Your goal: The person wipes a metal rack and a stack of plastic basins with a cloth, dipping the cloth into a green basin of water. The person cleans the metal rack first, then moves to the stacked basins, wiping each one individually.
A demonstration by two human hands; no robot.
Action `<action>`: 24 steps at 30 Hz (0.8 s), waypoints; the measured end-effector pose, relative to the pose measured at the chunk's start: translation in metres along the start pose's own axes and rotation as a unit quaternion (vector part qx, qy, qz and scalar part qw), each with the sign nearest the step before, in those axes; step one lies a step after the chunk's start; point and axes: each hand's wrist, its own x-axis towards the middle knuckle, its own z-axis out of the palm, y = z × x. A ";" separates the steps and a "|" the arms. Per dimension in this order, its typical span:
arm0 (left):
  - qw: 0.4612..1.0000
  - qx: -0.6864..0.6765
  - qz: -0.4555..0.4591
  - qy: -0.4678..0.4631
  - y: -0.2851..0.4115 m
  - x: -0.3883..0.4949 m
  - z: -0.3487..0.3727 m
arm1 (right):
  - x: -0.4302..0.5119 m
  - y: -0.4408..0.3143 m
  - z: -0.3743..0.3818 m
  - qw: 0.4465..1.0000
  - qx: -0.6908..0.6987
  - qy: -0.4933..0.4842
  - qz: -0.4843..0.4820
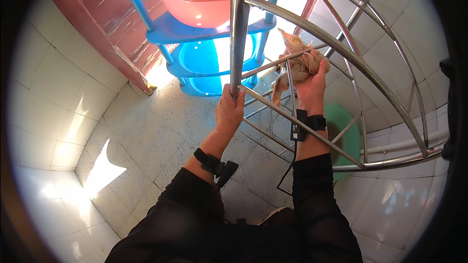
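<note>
A metal rack of shiny tubes (237, 33) with curved side bars stands before me on the right. My left hand (229, 109) is closed around the lower part of its thick post. My right hand (310, 84) reaches in among the bars and grips a crumpled, stained cloth (301, 60). The cloth is bunched against a thin crossbar, and one end hangs down beside it. Part of my right forearm is hidden behind a slanting bar. Each wrist wears a black strap with a small device.
A blue plastic shelf stand (210, 36) holds a pink basin (197, 5) ahead of me. Behind the rack at right is a green basin (345, 135). A worn red wooden door (113, 11) stands at upper left. White tiled walls (55, 91) flank the tiled floor (146, 131).
</note>
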 end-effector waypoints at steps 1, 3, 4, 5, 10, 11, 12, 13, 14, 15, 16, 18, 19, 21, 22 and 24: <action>1.000 -0.004 0.007 0.007 0.000 -0.001 0.000 | -0.001 0.003 0.006 1.000 -0.012 -0.003 0.004; 1.000 -0.012 0.006 0.013 -0.002 0.000 0.001 | -0.012 0.016 0.011 0.995 -0.092 -0.030 0.039; 1.000 -0.018 -0.002 0.011 -0.004 0.001 0.002 | -0.022 0.023 0.011 0.990 -0.108 -0.056 0.070; 1.000 -0.026 -0.013 0.007 -0.006 0.001 0.005 | -0.033 0.028 0.009 0.983 -0.136 -0.066 0.101; 0.989 -0.065 0.125 0.043 -0.015 0.003 0.010 | -0.089 0.066 0.005 0.970 -0.173 -0.152 0.079; 0.993 -0.070 0.096 0.029 -0.016 0.002 0.009 | -0.093 0.068 0.000 0.980 -0.102 -0.106 0.131; 0.995 -0.076 0.066 0.006 -0.017 0.004 0.007 | -0.094 0.067 -0.005 0.982 -0.020 -0.082 0.168; 0.995 -0.087 0.038 -0.011 -0.018 0.005 0.006 | -0.090 0.061 -0.013 0.986 -0.022 -0.017 0.167; 0.999 -0.027 -0.039 -0.021 -0.018 0.006 0.005 | -0.086 0.049 -0.022 0.988 -0.012 0.025 0.155; 0.999 -0.028 -0.027 -0.028 -0.017 0.006 0.004 | -0.080 0.033 -0.033 0.988 0.000 0.063 0.142; 0.999 -0.028 -0.016 -0.031 -0.017 0.006 0.003 | -0.074 0.017 -0.044 0.993 0.021 0.082 0.086; 0.999 -0.028 0.036 0.002 -0.016 0.005 0.003 | -0.053 -0.026 -0.065 0.999 0.050 0.021 0.002; 0.999 -0.030 0.035 -0.001 -0.016 0.005 0.003 | -0.044 -0.048 -0.073 0.998 0.056 -0.012 -0.027; 0.999 -0.035 0.024 -0.008 -0.018 0.005 0.005 | -0.029 -0.084 -0.086 0.997 0.042 -0.023 -0.066; 0.999 -0.037 0.034 -0.008 -0.019 0.005 0.006 | -0.029 -0.094 -0.090 0.995 0.019 0.015 -0.098; 0.997 -0.050 0.064 0.006 -0.022 0.006 0.008 | -0.044 -0.100 -0.099 0.994 0.045 0.021 -0.095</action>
